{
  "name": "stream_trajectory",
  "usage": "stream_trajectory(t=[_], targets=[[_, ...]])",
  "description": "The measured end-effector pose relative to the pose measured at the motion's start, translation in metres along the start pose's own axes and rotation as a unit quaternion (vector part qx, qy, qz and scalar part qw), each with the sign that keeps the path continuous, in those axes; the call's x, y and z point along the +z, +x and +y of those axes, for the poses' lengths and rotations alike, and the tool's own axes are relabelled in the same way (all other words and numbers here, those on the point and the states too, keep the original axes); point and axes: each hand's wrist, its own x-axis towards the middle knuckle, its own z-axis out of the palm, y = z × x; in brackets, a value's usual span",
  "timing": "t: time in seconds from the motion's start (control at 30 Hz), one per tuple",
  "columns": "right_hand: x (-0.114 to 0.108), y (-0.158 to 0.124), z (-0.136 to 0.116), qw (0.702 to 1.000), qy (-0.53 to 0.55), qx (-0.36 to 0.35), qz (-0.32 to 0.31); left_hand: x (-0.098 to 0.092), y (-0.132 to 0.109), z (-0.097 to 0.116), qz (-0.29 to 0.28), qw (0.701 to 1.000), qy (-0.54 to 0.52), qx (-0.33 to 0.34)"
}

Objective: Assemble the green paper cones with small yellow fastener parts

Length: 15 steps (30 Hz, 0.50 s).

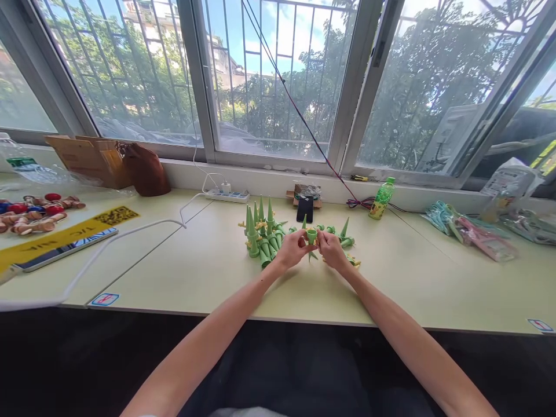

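Observation:
Over the middle of the table, my left hand [292, 249] is closed around a small green plastic cone [311, 234] with its open end up. My right hand [331, 249] is pinched at the cone's right side, touching it or a small yellow piece there; the fingertips hide which. To the left of my hands stand several upright green cones [252, 231] with yellow bits, and more green tubes [264, 255] lie beside them. Loose green cone parts [345, 231] and yellow pieces [354, 262] rest to the right, close to my right hand.
Behind the parts lie a black phone [304, 209] and a small cardboard box [319, 197]. A green bottle [381, 200] stands by the window sill, right of a cable bundle [360, 203]. A power strip [228, 196] and white cable [143, 225] are left. Bagged items [482, 234] lie right.

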Motion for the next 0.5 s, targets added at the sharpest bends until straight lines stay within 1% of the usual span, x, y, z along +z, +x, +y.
stream_trajectory(t=[0.1,0.17,0.27,0.37,0.43,0.5], targets=[[0.0,0.0,0.0,1.0,0.008,0.0,0.002,-0.001,-0.002,0.004,-0.006,1.0,-0.004,0.001],[0.0,0.0,-0.001,1.0,0.015,-0.002,0.003,-0.002,-0.003,0.008,-0.021,1.0,-0.02,-0.008],[0.0,-0.001,-0.001,1.0,0.025,-0.008,0.014,-0.002,-0.005,0.012,-0.056,0.996,-0.069,-0.027],[0.0,-0.001,-0.001,0.999,0.023,-0.012,0.026,-0.001,-0.004,0.014,-0.071,0.988,-0.13,-0.033],[0.0,-0.002,-0.003,0.999,0.016,-0.015,0.03,0.0,-0.002,0.016,-0.071,0.978,-0.185,-0.063],[0.0,-0.002,-0.005,0.999,0.007,-0.023,0.034,0.0,0.0,0.016,-0.069,0.961,-0.239,-0.122]])
